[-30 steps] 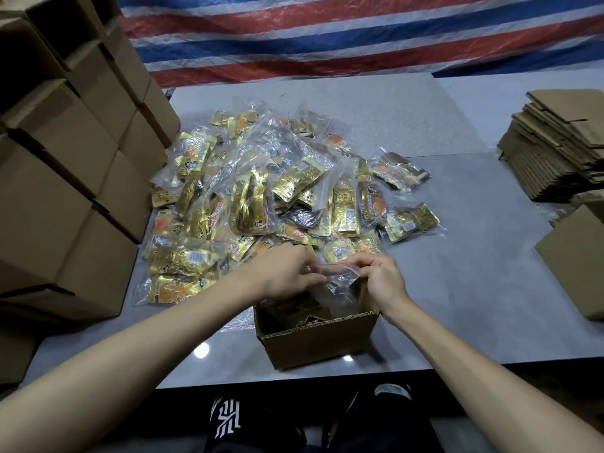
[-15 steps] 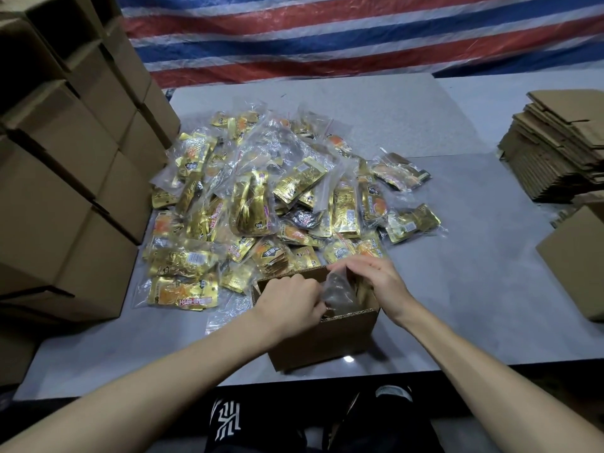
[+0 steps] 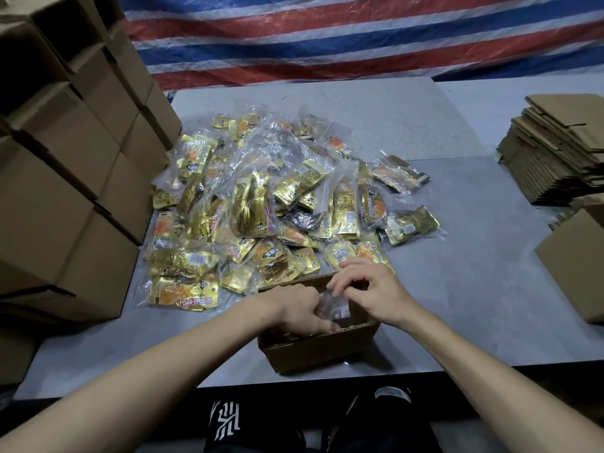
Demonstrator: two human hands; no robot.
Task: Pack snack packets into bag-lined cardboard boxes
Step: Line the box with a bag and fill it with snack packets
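Left hand (image 3: 299, 310), right hand (image 3: 372, 291); fingers curled

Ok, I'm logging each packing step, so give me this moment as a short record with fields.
container: open box at the near edge of the table
liner: clear bag in the box
left: left hand grips the bag
right: right hand pinches the bag
stock: packets piled behind the box
far left: stacked boxes
far right: flat cardboard

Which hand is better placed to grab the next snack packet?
Probably the right hand: it is at the far rim of the box, beside the packets. The left hand is lower inside, gripping the clear bag.
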